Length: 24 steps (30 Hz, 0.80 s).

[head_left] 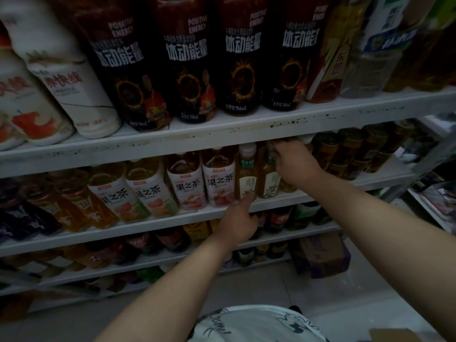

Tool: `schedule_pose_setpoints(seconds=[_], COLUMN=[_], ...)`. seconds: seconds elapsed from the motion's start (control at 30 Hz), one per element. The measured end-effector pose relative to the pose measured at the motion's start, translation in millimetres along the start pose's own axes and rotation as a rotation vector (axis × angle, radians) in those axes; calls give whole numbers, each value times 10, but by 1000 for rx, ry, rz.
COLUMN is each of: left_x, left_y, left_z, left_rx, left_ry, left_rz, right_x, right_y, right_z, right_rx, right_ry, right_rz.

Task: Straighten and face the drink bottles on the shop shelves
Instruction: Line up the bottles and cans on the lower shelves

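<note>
At the second shelf (148,219) of a dim shop rack, we are facing a short row of slim tea bottles. The row stands between the white-labelled fruit-tea bottles (218,180) and a block of dark cans (345,149). Our left grip (238,222) holds nothing: only its straight index finger (243,201) reaches forward and touches the foot of the white-capped tea bottle (246,176). That bottle stands upright at the shelf's front edge, its pale label turned outward.

Our right grip (294,164) reaches in under the upper shelf (222,135) and curls over the top of a third tea bottle (286,187), most of which it hides. The second tea bottle (269,180) stands just beside it, leaf-printed label showing.

We judge the step in hand to be the turning and lining-up of these three, with one steadied at the base and one taken by the neck. The next move, as we read it, calls for a small twist of the held bottle until its label faces out. It then needs a short pull forward to sit flush with its neighbours, without knocking the one beside it.

Above, the black energy-drink bottles (187,60) show their fronts. The fruit-tea bottles to the left lean in the wide-angle view, and we cannot tell whether they need correction.
</note>
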<state>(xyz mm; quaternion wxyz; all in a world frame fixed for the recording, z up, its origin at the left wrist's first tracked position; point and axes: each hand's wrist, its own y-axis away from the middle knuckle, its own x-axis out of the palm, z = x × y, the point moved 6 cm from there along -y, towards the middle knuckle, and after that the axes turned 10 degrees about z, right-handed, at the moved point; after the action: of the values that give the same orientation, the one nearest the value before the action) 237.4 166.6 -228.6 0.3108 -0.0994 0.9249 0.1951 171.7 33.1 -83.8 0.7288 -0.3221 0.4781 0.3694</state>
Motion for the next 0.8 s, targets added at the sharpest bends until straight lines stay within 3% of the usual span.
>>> schedule_pose_setpoints(seconds=[0.17,0.27,0.37,0.47,0.53,0.63,0.8], left_x=[6,5,33,185,337,489,508], left_y=[-2,22,31,-33,-114,-261,-449], left_z=[-25,-53,-97,-255,-449,-799,-1208], left_rx=[-5,6,-6,-29,3,57,63], left_ry=[-5,-13,1,39,131,324,531], left_rz=[12,-5,-23,4,38,61,-52], right_x=[3,21,250,639,786,806,776], right_y=[55,385,862,1180,1238,1088,764], right_z=[-21,-90,-424,-887,-1059,-1145,-1118], right_rx=[22,39,214,583,681,625,495], right_ry=[-45,-168,-345,-541,-646,-855,-1096], right_rz=[-60,-231,-362,-238,-144,-69,-4])
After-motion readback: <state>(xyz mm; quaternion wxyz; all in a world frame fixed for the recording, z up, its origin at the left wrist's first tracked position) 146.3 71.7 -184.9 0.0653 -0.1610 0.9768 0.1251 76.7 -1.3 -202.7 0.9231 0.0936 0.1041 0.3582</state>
